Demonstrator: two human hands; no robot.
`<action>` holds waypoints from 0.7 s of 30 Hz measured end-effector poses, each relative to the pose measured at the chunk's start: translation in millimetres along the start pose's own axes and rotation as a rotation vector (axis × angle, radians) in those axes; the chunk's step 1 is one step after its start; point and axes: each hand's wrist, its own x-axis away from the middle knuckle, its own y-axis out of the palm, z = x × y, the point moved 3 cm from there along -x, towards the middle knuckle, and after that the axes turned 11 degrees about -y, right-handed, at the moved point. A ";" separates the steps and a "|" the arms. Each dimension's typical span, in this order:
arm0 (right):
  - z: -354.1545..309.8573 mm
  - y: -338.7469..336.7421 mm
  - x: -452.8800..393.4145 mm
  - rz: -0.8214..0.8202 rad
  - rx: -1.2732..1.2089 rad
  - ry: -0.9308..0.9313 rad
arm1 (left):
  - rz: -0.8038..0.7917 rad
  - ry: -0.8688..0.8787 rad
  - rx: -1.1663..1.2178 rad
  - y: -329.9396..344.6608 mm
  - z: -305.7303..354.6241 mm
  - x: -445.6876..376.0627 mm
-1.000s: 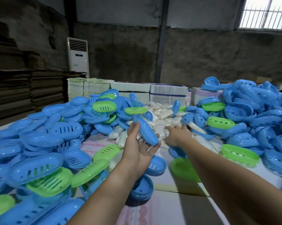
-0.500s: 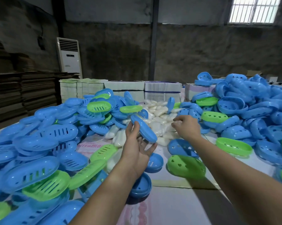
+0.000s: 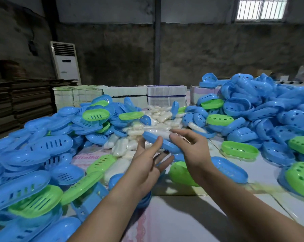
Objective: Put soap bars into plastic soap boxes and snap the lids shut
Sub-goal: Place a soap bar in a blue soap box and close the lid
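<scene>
Centrally, left hand (image 3: 148, 165) holding blue box (image 3: 162, 143), right hand (image 3: 191, 147) pinching soap bar (image 3: 159, 132) above it

Grey concrete wall (image 3: 191, 55), barred window (image 3: 262, 7), standing air conditioner (image 3: 65, 61).

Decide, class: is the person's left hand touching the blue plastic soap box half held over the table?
Touching. The head view shows the left hand with its thumb pressed against the blue plastic soap box half.
</scene>
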 end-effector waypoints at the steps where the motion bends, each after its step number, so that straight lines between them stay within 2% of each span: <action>1: -1.1 -0.1 0.9 -0.015 -0.016 -0.021 | -0.011 0.004 -0.004 0.1 0.7 0.5; 6: -10.2 0.0 7.3 -0.187 0.091 -0.153 | -0.064 -0.021 0.064 0.0 -1.7 0.8; 13: -13.7 -8.1 9.3 -0.354 0.108 -0.145 | -0.078 -0.018 0.083 -4.8 -4.4 -1.9; 17: -11.4 -12.2 8.6 -0.379 0.057 -0.088 | -0.114 -0.032 0.058 -5.7 -6.0 -3.6; 21: -11.5 -15.6 3.5 -0.365 -0.002 -0.079 | -0.120 -0.103 0.175 -4.5 -5.5 -2.8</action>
